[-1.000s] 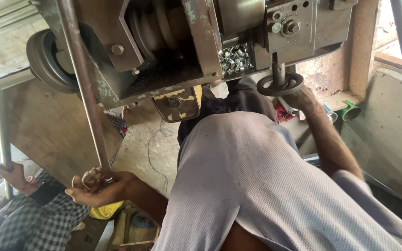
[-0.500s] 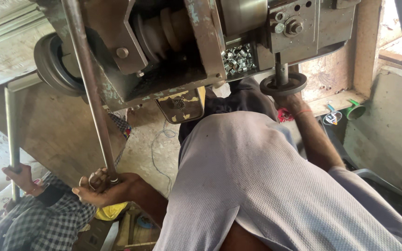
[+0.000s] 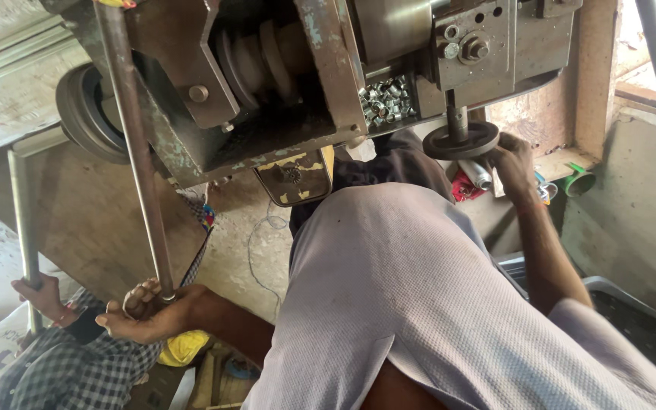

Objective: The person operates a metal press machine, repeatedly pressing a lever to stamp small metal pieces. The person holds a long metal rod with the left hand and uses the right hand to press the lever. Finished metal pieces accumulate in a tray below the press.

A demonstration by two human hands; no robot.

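While the left hand (image 3: 146, 315), at seven o'clock, wraps its fingers around a long metal lever (image 3: 137, 152), the right hand (image 3: 512, 163), at two o'clock, grips a round handwheel (image 3: 461, 140) beneath the rusty machine (image 3: 328, 68).

left hand (image 3: 142, 315) on lever rod (image 3: 140, 159), right hand (image 3: 512, 163) at handwheel (image 3: 461, 140)

At twelve o'clock the machine frame (image 3: 328, 83) is matt, worn painted steel; its lever rod (image 3: 142, 167) dull rusty metal; the handwheel (image 3: 461, 140) smooth dark metal, perhaps cast iron.
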